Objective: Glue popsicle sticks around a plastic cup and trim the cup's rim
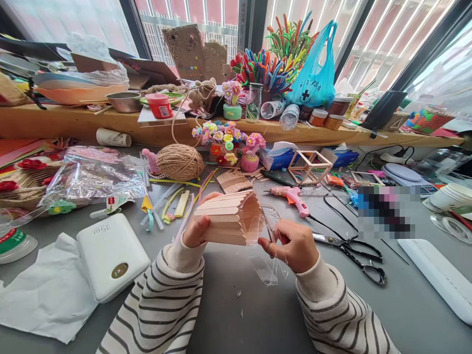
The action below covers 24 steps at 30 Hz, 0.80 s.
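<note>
My left hand [196, 230] is closed on the near end of a curved row of wooden craft sticks [231, 216], joined side by side into a half tube and held above the grey table [243, 305]. My right hand [293, 244] pinches a strip of clear plastic tape [268, 265] that runs from the sticks' right end and hangs below my fingers. Both sleeves are white with dark stripes.
Black scissors [354, 251] and a pink glue gun [293, 196] lie right of my hands. A white box [110, 254] and white paper [40, 295] lie at left. Behind are a ball of twine [180, 162], loose sticks [233, 181], a wooden cube frame [309, 167] and flower pots [250, 153].
</note>
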Each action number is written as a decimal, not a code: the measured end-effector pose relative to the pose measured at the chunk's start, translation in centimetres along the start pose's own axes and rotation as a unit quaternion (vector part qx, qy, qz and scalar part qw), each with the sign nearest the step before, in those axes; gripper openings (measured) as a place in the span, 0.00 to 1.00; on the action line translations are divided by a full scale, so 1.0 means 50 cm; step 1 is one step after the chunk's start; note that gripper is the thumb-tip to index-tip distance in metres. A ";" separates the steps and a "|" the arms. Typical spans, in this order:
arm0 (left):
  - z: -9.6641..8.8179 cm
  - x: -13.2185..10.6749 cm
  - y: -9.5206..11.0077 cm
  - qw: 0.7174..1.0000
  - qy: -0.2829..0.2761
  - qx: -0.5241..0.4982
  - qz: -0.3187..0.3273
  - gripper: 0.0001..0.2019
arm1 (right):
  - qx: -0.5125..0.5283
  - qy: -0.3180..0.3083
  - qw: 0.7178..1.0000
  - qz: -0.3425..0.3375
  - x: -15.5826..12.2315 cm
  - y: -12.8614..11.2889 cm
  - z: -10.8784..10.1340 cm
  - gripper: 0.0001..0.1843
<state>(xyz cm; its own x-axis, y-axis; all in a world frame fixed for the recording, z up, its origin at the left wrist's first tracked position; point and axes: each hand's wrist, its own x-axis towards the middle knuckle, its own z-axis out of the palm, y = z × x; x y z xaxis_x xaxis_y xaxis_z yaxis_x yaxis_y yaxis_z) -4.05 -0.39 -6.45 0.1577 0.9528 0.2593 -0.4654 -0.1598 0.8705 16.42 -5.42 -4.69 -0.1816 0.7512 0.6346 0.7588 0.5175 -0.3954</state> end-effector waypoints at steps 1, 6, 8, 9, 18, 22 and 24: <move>0.004 -0.002 0.002 1.000 0.004 -0.006 -0.006 0.29 | -0.005 0.007 1.000 -0.007 0.000 0.000 0.001 0.24; 0.017 -0.005 0.013 1.000 0.009 -0.011 -0.020 0.29 | -0.024 0.041 0.998 -0.040 -0.003 0.005 0.010 0.26; 0.016 -0.004 0.014 1.000 0.009 -0.006 -0.019 0.30 | -0.023 0.046 0.998 -0.047 -0.004 0.005 0.012 0.26; 0.015 -0.004 0.013 1.000 0.008 -0.006 -0.020 0.30 | -0.023 0.047 0.997 -0.049 -0.005 0.005 0.012 0.26; 0.005 -0.002 0.001 1.000 -0.003 -0.023 -0.021 0.29 | 0.003 0.025 1.000 -0.012 -0.002 0.001 0.007 0.25; -0.009 0.004 -0.008 0.999 -0.039 0.000 -0.012 0.29 | 0.012 0.006 1.000 0.009 -0.001 -0.001 0.003 0.24; -0.012 0.006 -0.011 0.998 -0.063 0.003 -0.018 0.29 | 0.009 0.005 1.000 0.006 -0.001 0.001 0.003 0.24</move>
<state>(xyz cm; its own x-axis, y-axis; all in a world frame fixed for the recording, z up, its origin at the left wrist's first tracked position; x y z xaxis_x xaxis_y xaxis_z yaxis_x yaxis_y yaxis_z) -4.27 0.14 -7.10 0.2832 0.9178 0.2782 -0.4531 -0.1277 0.8823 16.36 -5.38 -4.82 -0.1670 0.7533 0.6361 0.7489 0.5166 -0.4151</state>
